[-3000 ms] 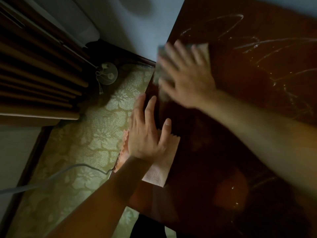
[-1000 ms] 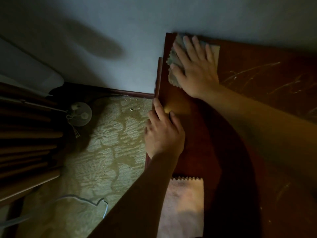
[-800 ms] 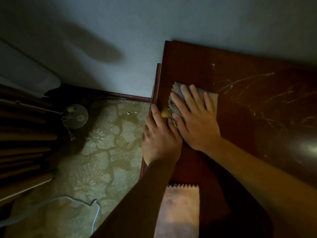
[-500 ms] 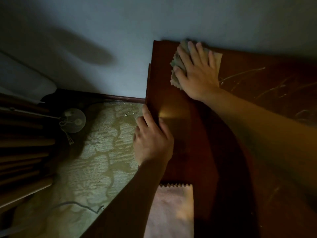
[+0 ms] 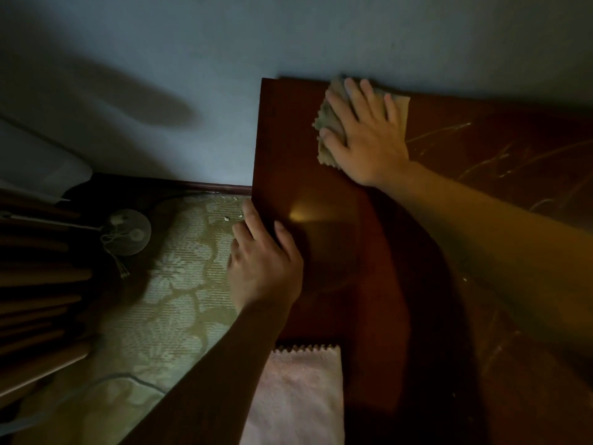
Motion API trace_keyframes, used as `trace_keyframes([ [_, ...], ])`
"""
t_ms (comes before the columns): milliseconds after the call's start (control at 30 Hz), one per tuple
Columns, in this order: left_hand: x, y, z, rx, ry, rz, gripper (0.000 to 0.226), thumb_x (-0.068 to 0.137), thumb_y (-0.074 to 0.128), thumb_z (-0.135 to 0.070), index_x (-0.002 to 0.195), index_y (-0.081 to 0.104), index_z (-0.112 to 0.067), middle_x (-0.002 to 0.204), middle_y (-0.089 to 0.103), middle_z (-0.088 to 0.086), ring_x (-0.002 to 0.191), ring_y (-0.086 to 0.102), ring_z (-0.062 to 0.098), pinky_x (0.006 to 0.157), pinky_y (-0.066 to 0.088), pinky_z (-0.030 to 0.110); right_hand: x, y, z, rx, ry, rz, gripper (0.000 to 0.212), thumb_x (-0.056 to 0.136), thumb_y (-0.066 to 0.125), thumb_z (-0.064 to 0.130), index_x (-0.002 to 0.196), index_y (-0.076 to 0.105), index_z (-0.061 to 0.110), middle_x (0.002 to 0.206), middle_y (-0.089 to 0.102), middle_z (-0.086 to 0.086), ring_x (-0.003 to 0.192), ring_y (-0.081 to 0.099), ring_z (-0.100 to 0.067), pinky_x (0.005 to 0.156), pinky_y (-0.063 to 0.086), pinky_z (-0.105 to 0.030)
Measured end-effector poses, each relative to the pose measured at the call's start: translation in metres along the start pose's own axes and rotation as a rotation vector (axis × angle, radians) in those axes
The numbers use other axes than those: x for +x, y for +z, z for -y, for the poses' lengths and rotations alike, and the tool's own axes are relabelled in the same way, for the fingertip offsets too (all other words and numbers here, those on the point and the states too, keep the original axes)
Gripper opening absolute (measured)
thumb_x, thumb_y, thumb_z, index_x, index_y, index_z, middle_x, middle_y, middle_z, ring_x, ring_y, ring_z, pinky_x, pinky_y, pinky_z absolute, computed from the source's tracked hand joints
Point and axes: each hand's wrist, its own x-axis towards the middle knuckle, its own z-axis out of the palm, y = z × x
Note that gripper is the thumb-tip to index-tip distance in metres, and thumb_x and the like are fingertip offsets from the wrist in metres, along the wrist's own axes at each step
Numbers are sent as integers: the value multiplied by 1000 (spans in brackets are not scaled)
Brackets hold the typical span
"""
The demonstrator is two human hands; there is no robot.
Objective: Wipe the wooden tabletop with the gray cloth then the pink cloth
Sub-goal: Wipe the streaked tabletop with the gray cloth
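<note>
Wooden and dark red-brown, the tabletop [image 5: 369, 268] is the landmark, its far edge against a pale wall [image 5: 288, 36]. The right hand [image 5: 365, 136] lies flat with fingers spread, palm pressing the gray cloth [image 5: 324, 123] onto the tabletop's far left corner, close to the wall. The left hand [image 5: 263, 261] rests at the tabletop's left edge, fingers loosely together and extended, holding nothing. The pink cloth [image 5: 298, 396] lies flat on the tabletop's near left part, just behind the left forearm, untouched. Pale streaks mark the tabletop's right side. Off the tabletop's left edge lies a patterned carpet [image 5: 167, 300].
</note>
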Motion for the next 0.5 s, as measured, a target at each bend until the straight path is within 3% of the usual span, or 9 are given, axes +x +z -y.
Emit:
trace_keyframes([
  [100,1,1,0,12,-5,-1,63,104,32,-41,157,19,-9,140,48,19,114,60,37,85,52,46,-9,4,9,14,10,-22,72,102,18,62,164,15,27,173,5,-5,160,0,-28,127,-1,-53],
  [200,-1,1,0,8,-7,-4,63,104,32,-41,157,18,-9,141,47,20,115,59,39,85,51,47,-76,18,27,0,-46,-48,72,103,20,62,164,20,24,173,10,-8,159,5,-30,127,5,-56],
  [367,-1,-1,0,10,-3,1,63,104,31,-41,157,17,-9,139,48,21,111,62,39,81,53,46,-179,39,52,33,-104,11,68,104,20,63,162,24,26,172,12,-9,160,2,-29,127,4,-55],
  [500,0,1,-1,4,-6,7,63,105,31,-40,157,19,-8,141,47,22,113,60,40,82,52,47,-145,32,33,27,-188,23,70,102,24,65,162,19,30,173,8,-5,160,1,-28,127,2,-55],
])
